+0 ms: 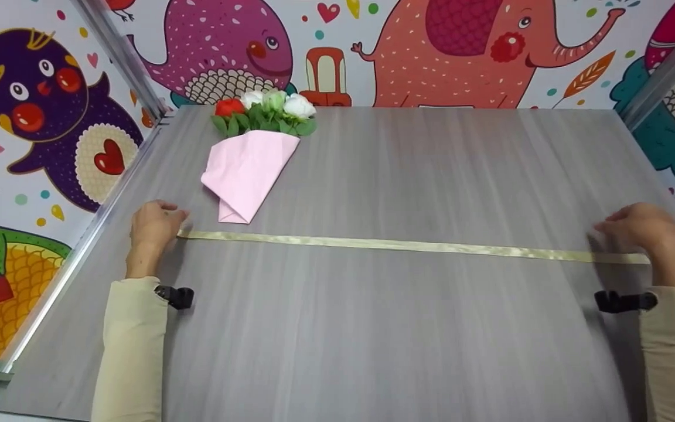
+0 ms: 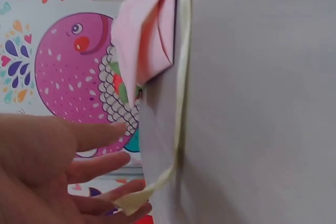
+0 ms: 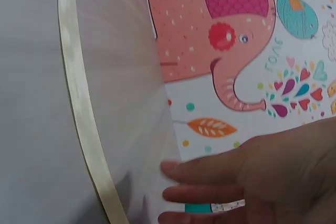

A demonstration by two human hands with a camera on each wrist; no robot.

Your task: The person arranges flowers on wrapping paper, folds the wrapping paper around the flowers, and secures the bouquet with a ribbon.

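Note:
A pale gold ribbon (image 1: pixel 396 244) stretches crosswise over the grey table between the two hands. At its left end is my left hand (image 1: pixel 154 225), with thumb and fingers apart. In the left wrist view the ribbon's tip (image 2: pixel 132 202) curves up off the table and overlaps the lower fingers (image 2: pixel 100 167) of that hand. My right hand (image 1: pixel 645 228) hovers beyond the ribbon's right end, holding nothing. Its thumb and fingers (image 3: pixel 197 170) are extended in the right wrist view, to the side of the ribbon. The right wrist hides the ribbon's right tip in the head view.
A bouquet (image 1: pixel 252 170) in pink wrapping, with red and white flowers and green leaves, lies at the back left of the grey table (image 1: pixel 372 340). Walls with cartoon animals (image 1: pixel 460 53) stand behind and beside it. A metal rail (image 1: pixel 88 252) borders the left side.

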